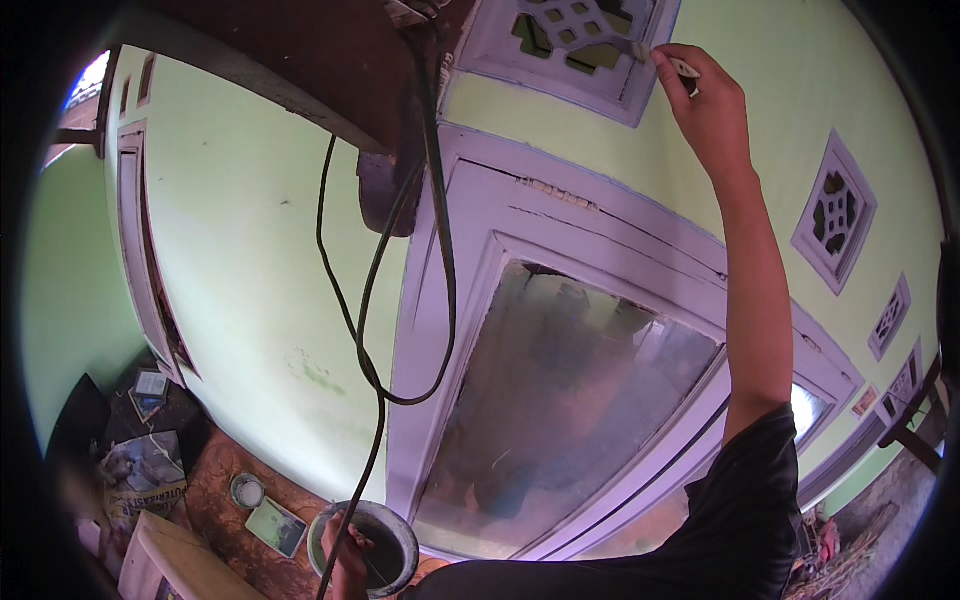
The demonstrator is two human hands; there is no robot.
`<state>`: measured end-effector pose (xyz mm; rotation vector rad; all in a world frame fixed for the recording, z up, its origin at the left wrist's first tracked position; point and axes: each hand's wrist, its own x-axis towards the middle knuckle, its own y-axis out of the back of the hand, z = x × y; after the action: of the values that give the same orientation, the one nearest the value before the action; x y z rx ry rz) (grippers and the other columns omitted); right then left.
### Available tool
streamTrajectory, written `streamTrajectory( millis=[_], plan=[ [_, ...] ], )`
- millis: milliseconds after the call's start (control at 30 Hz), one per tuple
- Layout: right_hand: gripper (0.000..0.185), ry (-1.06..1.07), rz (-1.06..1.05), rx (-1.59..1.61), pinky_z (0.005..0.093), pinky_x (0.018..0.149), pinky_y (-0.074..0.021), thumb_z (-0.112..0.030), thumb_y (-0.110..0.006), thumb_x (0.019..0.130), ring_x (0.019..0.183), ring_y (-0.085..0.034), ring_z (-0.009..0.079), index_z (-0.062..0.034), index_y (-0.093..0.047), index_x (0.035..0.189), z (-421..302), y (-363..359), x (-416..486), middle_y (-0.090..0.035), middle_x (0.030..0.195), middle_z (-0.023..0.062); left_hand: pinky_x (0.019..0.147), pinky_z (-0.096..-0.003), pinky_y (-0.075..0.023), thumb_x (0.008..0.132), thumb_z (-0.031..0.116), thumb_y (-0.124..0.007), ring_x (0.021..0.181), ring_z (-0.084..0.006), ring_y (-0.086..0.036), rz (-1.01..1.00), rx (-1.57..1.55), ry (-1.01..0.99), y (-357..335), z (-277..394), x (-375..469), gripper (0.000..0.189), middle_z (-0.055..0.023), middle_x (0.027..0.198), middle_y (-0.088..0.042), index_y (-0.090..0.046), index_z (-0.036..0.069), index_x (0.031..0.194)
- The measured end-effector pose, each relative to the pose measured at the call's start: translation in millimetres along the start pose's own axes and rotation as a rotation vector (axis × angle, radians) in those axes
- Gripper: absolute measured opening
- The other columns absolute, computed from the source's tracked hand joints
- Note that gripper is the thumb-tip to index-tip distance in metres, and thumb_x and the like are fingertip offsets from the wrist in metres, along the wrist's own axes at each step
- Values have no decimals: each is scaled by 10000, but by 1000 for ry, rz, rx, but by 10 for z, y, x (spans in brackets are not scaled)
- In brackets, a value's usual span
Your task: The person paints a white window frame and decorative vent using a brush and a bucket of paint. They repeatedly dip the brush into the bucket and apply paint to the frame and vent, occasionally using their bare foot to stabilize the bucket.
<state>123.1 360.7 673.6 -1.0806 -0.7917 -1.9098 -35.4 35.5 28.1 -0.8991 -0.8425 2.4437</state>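
My right hand [709,101] is raised high and grips the pale handle of a paintbrush [684,70]. The brush's bristle end reaches left over a lilac-painted ventilation grille [577,34] with cut-out openings, set in the light green wall above a window. Low on the left, my left hand [346,551] has its fingers curled at the near rim of a round bucket [411,529]. Dark contents show inside the bucket. A black cable [381,427] hangs in front of the left hand and partly hides it.
Looped cable hangs from a dark wooden beam [300,67] at upper left. Below the grille is a lilac window frame [450,225] with a dusty glass pane [570,405]. A paint tray [276,527], a small tin [247,491] and a printed sack [142,472] lie low at left.
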Motion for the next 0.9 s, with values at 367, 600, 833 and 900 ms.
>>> streamTrajectory(
  millis=[367, 600, 833, 900],
  plan=[
    [191, -33, 2, -27, 290, 626, -528, -238, -672, 927, 670, -690, 188, -61, -697, 993, -11, 18, -11, -718, 798, 87, 490, -359, -424, 925, 318, -515, 507, -144, -449, 13, -3, 28, 21, -5, -60, 222, 9, 636, -443, -555, 117, 1010],
    [204, -75, 9, 14, 305, 627, -525, -247, -665, 931, 669, -681, 202, -51, -692, 981, -116, 59, 16, -714, 809, 101, 478, -361, -445, 931, 322, -508, 491, -147, -452, -9, 4, -20, 30, 3, -89, 224, 4, 624, -435, -553, 117, 1011],
    [210, -111, -92, -48, 314, 622, -523, -252, -664, 930, 651, -675, 212, -51, -691, 982, -175, 50, -63, -705, 799, 104, 424, -308, -477, 950, 340, -520, 452, -120, -466, 15, -29, -35, -1, 9, -124, 287, 6, 590, -457, -580, 66, 1011],
    [212, -113, -73, -28, 317, 622, -525, -254, -665, 929, 657, -679, 217, -50, -691, 983, -184, 56, -44, -708, 803, 108, 428, -305, -478, 949, 340, -521, 457, -118, -467, 6, -22, -48, 19, -3, -112, 294, 4, 598, -457, -580, 60, 1016]
  ],
)
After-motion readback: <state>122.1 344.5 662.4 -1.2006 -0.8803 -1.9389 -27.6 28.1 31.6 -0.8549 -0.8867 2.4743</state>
